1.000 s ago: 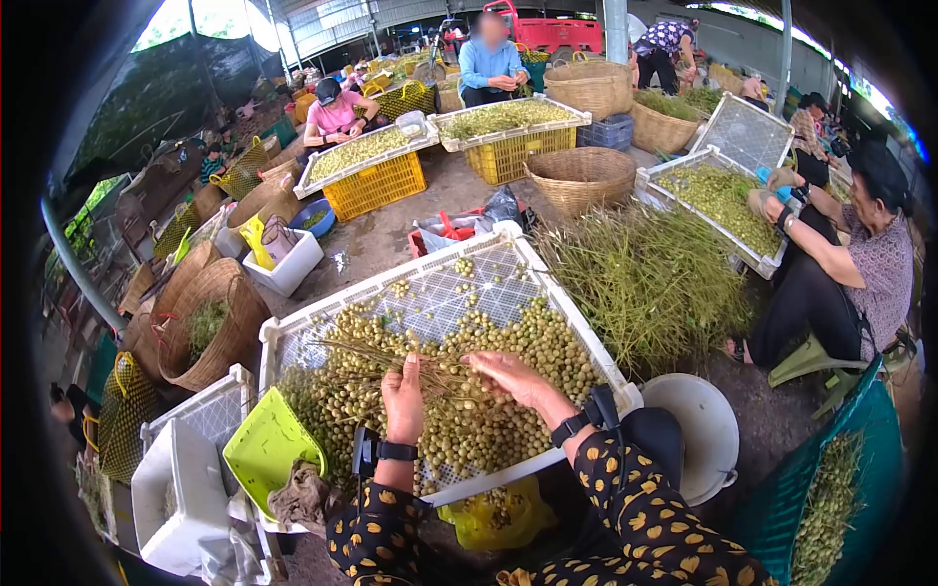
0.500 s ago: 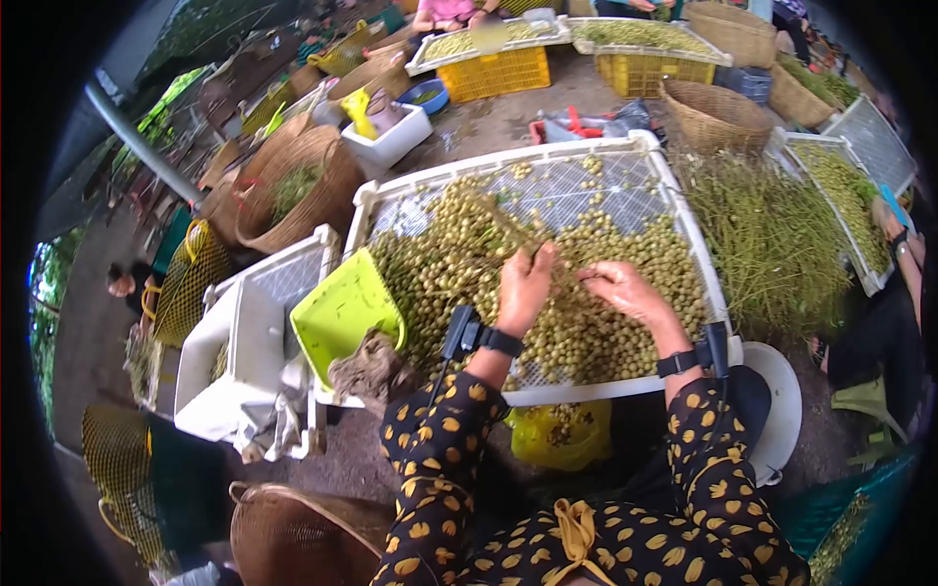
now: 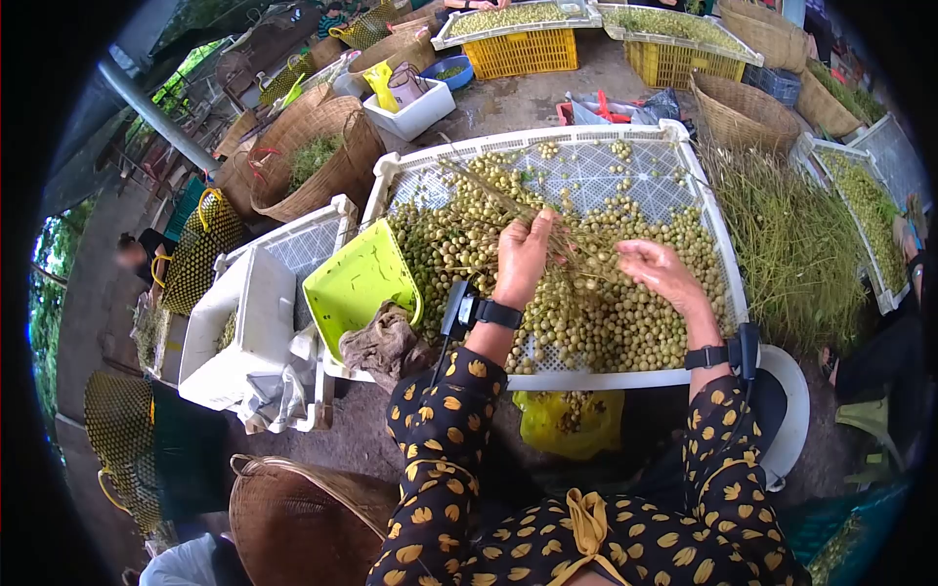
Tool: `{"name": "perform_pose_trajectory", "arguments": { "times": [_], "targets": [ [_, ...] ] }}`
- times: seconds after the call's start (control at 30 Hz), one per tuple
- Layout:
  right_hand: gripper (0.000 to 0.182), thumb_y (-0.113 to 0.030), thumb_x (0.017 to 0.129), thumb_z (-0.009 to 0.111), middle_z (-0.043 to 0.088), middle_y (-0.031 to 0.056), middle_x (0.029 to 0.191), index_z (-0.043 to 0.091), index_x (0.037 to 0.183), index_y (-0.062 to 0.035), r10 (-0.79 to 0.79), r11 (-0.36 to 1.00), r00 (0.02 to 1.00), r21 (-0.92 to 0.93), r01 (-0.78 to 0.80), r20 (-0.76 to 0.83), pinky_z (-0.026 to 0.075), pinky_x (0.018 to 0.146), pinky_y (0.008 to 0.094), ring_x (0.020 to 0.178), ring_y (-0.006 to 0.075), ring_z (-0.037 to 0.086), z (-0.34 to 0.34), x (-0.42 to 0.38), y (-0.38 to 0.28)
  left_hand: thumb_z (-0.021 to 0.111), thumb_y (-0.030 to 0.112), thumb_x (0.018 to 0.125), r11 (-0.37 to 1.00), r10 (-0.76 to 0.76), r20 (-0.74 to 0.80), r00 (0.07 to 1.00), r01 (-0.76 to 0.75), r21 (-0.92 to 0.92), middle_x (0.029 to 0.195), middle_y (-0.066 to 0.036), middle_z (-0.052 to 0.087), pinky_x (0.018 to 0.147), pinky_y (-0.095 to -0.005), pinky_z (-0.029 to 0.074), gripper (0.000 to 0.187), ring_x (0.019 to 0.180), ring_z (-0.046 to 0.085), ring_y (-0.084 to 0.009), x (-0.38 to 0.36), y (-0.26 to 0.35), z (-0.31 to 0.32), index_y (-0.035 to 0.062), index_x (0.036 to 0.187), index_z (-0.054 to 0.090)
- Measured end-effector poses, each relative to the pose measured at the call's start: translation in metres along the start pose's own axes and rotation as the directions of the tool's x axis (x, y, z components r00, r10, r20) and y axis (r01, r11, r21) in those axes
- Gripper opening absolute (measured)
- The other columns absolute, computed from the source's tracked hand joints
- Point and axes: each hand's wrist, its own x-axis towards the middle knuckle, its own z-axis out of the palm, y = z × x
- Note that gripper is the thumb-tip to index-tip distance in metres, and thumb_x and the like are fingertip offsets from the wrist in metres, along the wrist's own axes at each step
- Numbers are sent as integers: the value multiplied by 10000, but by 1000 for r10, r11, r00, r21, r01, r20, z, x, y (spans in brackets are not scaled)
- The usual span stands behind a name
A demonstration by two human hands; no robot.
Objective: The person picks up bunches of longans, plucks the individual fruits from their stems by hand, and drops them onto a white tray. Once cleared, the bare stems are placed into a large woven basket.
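My left hand [image 3: 524,258] is closed around a fruit branch [image 3: 490,188], whose bare stem points up and left and whose thin twigs spread to the right. My right hand [image 3: 668,277] is a little way right of these twigs, fingers apart, and I see nothing held in it. Both are over a white mesh tray [image 3: 625,379] strewn with small round yellow-brown fruit [image 3: 625,327]. A lime-green plastic bin [image 3: 357,288] rests tilted on the tray's left side, with a crumpled brown cloth [image 3: 386,344] against it.
To the left stand a white foam box [image 3: 234,317] and wicker baskets [image 3: 322,166]. A heap of bare twigs [image 3: 787,249] lies right of the tray. Below its front edge hangs a yellow plastic bag [image 3: 570,422]. More fruit trays on yellow crates [image 3: 520,52] stand behind; other people sit around.
My right hand has moved right, away from the twigs, and its fingers have spread. My left hand still grips the branch. The view has shifted slightly.
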Motion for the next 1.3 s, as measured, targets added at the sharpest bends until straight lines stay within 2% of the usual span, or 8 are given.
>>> {"name": "perform_pose_trajectory", "arguments": {
  "times": [0.13,0.27,0.37,0.57,0.67,0.77,1.07,1.3],
  "targets": [
    [323,-213,854,606,599,17,911,572,1116,-28,-38,998,990,47,32,134,443,644,263,766,85,520,29,10,10,522,232,924,1000,1,37,999,0,-15,626,0,548,438,-229,456,246,493,506,-60,-5,-9,22,13,858,612],
    [311,-151,812,567,616,65,790,566,1097,-24,5,983,998,-184,7,63,435,641,278,690,102,509,26,4,-3,562,281,902,958,-4,5,1000,3,288,467,35,402,423,-241,348,323,458,401,-37,-4,-15,17,-4,760,613],
    [295,-144,814,558,615,132,824,554,1075,-5,38,967,999,-251,-32,22,457,669,323,717,187,573,26,4,-7,565,279,898,909,105,29,994,-108,402,472,12,429,414,-253,340,328,435,395,-50,0,-22,16,-16,760,602],
    [250,-110,810,534,580,226,943,530,1035,1,-419,764,902,-577,290,-102,459,746,453,879,414,552,30,12,29,568,265,896,916,160,-66,985,-123,382,496,-35,513,406,-264,392,323,412,479,-84,-6,-19,25,-25,755,597],
    [192,-104,822,532,585,217,868,525,985,-2,-492,727,865,-595,344,-101,460,700,452,824,396,569,28,15,38,573,268,894,928,162,-75,984,-126,349,508,-49,536,406,-270,389,325,423,501,-88,-7,-16,24,-25,756,600],
    [129,-112,842,527,578,210,783,509,914,-7,-196,754,977,-650,96,-84,448,646,454,758,392,572,21,7,15,571,271,895,913,167,-102,981,-115,393,527,-46,554,394,-260,395,320,423,512,-86,-7,-18,22,-24,775,605],
    [163,-171,867,534,584,195,771,539,889,-10,-172,810,976,-583,64,-131,450,640,417,726,348,579,-5,7,45,518,267,924,992,125,-167,978,-123,24,603,-23,565,365,-222,420,289,427,527,-86,4,-7,8,6,836,605],
    [389,-266,845,601,547,101,1191,557,1157,-38,-144,981,989,-137,137,-43,434,890,346,1085,210,523,-2,6,2,498,267,935,991,115,-53,992,-111,69,576,-18,554,386,-213,386,282,426,495,-68,1,-4,12,13,872,603]
  ]
}}
